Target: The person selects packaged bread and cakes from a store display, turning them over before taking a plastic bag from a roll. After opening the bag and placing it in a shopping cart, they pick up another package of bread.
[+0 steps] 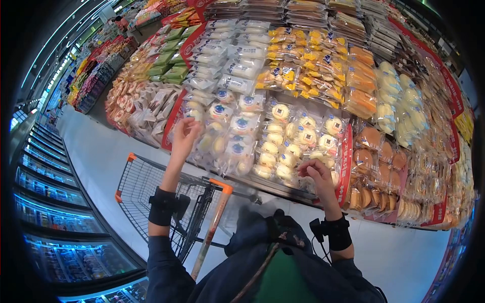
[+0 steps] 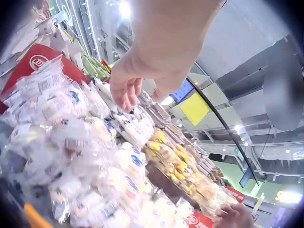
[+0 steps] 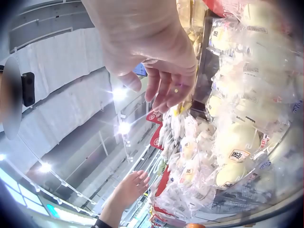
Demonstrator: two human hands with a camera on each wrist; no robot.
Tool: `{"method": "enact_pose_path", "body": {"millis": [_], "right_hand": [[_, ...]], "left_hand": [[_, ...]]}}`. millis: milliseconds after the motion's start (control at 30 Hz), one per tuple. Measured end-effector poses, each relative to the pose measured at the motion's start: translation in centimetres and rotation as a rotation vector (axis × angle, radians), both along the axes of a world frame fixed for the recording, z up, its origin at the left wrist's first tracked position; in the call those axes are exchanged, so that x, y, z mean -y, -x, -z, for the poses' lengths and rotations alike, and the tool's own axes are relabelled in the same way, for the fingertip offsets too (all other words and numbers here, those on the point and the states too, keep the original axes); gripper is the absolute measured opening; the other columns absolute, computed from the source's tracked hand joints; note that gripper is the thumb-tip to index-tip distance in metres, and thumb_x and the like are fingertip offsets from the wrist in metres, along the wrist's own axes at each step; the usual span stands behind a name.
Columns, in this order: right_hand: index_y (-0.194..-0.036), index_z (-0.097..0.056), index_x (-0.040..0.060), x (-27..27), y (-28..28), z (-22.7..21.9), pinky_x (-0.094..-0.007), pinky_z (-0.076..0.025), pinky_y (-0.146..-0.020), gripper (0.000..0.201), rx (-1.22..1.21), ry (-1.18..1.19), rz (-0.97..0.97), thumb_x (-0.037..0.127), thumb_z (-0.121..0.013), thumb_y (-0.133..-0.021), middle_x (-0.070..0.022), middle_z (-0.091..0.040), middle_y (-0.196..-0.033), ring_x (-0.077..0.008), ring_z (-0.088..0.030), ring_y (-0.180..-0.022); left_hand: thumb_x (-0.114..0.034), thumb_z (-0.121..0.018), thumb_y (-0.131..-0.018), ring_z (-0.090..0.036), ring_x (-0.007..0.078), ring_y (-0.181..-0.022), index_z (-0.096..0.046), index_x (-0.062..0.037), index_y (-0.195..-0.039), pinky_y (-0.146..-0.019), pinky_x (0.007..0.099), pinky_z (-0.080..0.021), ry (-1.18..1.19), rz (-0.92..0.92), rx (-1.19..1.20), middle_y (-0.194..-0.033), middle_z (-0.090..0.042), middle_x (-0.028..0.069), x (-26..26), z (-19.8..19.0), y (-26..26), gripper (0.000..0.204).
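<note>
My left hand [image 1: 185, 139] is raised over the left side of a display of bagged food, fingers loosely bent and holding nothing. Near it lie clear bags with blue labels [image 1: 220, 112], with pale round pieces inside. In the left wrist view the left hand [image 2: 147, 71] hangs above these bags, thumb apart from the fingers. Loosely curled as well, my right hand [image 1: 319, 177] hovers near the front edge, over bags of pale round buns [image 1: 287, 159]. The right wrist view shows the right hand [image 3: 156, 66] with nothing between thumb and fingers, and bagged buns [image 3: 237, 137] beside it.
A wire shopping cart [image 1: 146, 184] with an orange-ended handle [image 1: 214, 222] stands at my left front. Red divider strips [image 1: 345, 166] part the display. Browner bagged cakes [image 1: 365, 156] lie to the right, yellow packs [image 1: 323, 65] farther back. Lit freezer cases [image 1: 65, 217] line the far left.
</note>
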State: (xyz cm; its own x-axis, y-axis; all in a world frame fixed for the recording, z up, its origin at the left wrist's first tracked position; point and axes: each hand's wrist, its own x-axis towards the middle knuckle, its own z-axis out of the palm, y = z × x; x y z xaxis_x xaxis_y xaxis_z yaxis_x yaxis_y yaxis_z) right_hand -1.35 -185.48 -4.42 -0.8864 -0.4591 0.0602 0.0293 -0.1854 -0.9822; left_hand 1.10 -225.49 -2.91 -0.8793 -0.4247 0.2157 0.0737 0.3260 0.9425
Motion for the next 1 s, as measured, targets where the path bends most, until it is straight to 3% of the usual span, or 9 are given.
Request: {"method": "enact_pose_path", "body": {"millis": [133,267,433,667,867,1000], "right_hand": [[-0.091,-0.054,0.0002,0.9,0.6,0.0,-0.0259,-0.044,-0.073,0.014,0.069,-0.003,0.065,0.009,-0.046,-0.085,-0.0061,-0.058,-0.085,-0.0131,-0.056,-0.076],[-0.090,-0.055,0.0002,1.4,1.1,0.5,-0.0256,-0.044,-0.073,0.016,0.021,-0.049,0.125,0.012,-0.046,-0.085,-0.0055,-0.057,-0.083,-0.0132,-0.055,-0.076],[-0.093,-0.054,-0.0002,1.9,1.0,1.6,-0.0273,-0.045,-0.074,0.016,0.000,-0.076,0.109,0.011,-0.043,-0.087,-0.0066,-0.059,-0.085,-0.0131,-0.055,-0.078],[-0.091,-0.054,0.0002,2.5,0.3,1.3,-0.0264,-0.045,-0.074,0.015,0.024,-0.053,0.158,0.010,-0.044,-0.087,-0.0067,-0.059,-0.086,-0.0131,-0.056,-0.077],[-0.090,-0.055,0.0006,2.7,0.0,1.3,-0.0246,-0.044,-0.073,0.015,0.043,-0.056,0.175,0.012,-0.046,-0.087,-0.0048,-0.058,-0.084,-0.0121,-0.056,-0.077],[-0.090,-0.055,0.0004,2.8,0.0,1.3,-0.0245,-0.044,-0.073,0.015,0.038,-0.058,0.164,0.012,-0.046,-0.087,-0.0052,-0.058,-0.085,-0.0120,-0.055,-0.078]], "left_hand": [[-0.028,-0.059,-0.083,-0.060,0.0118,-0.077,-0.051,-0.0011,-0.103,-0.064,0.0232,-0.045,-0.001,-0.080,0.161,-0.095,-0.057,0.0038,4.5,-1.6,6.4,0.035],[-0.046,-0.056,-0.080,-0.061,0.0134,-0.075,-0.052,-0.0039,-0.100,-0.062,0.0253,-0.044,-0.171,-0.032,0.346,-0.093,-0.062,0.0049,5.8,-3.2,10.8,0.047],[-0.039,-0.056,-0.080,-0.062,0.0113,-0.070,-0.052,-0.0059,-0.093,-0.055,0.0214,-0.041,-0.279,-0.048,0.408,-0.087,-0.064,0.0044,6.2,-2.7,13.7,0.036],[-0.025,-0.052,-0.083,-0.065,0.0134,-0.077,-0.052,-0.0044,-0.089,-0.046,0.0158,-0.034,-0.375,-0.043,0.252,-0.094,-0.065,0.0071,5.9,-3.5,13.4,0.021],[-0.022,-0.051,-0.083,-0.065,0.0138,-0.076,-0.051,-0.0042,-0.087,-0.045,0.0155,-0.034,-0.396,-0.051,0.221,-0.094,-0.064,0.0101,6.6,-3.7,12.8,0.018],[-0.022,-0.050,-0.086,-0.065,0.0134,-0.077,-0.049,-0.0068,-0.080,-0.045,0.0162,-0.035,-0.355,-0.010,0.096,-0.081,-0.060,0.0029,6.2,-3.3,10.8,0.017]]}}
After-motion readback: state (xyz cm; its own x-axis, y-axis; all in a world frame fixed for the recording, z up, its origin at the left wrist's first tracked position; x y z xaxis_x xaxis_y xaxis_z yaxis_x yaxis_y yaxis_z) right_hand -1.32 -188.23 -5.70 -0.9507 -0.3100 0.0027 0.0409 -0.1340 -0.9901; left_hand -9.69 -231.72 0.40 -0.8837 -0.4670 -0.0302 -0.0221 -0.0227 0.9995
